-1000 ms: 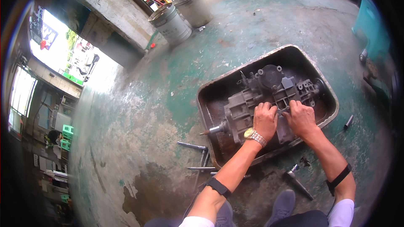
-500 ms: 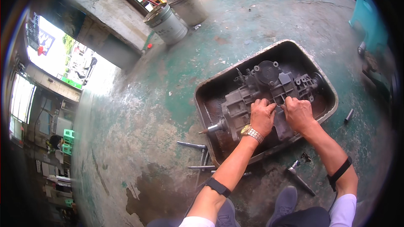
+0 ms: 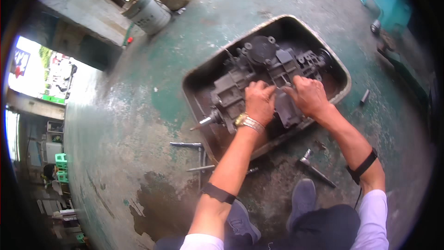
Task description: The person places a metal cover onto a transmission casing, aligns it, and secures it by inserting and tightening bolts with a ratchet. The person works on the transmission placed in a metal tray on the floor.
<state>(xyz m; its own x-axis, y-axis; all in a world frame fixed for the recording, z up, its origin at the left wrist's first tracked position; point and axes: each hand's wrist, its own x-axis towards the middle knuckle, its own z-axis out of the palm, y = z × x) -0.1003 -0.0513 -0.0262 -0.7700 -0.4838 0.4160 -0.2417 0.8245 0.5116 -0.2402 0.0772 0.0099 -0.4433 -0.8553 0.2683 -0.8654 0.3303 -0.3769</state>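
the left hand (image 3: 259, 101) and the right hand (image 3: 309, 96) are both pressing down, fingers curled together, on the grey gearbox casing (image 3: 259, 71) lying at centre frame inside the metal tray (image 3: 342, 76). the casing is filling most of the tray, its shaft nearing the lower-left rim. loose rods (image 3: 187, 145) and a socket tool (image 3: 317, 169) are lying on the green floor (image 3: 138, 88) just below, while the frame's left is staying open.

The person wears a white shirt with short sleeves, dark trousers and grey slip-on shoes. On the left forearm a black band (image 3: 218, 193) circles just below the elbow, and a gold-and-silver metal wristwatch (image 3: 249, 122) sits at the wrist. The right forearm carries a matching black band (image 3: 362, 166), with a thin dark cable trailing from it toward the sleeve.
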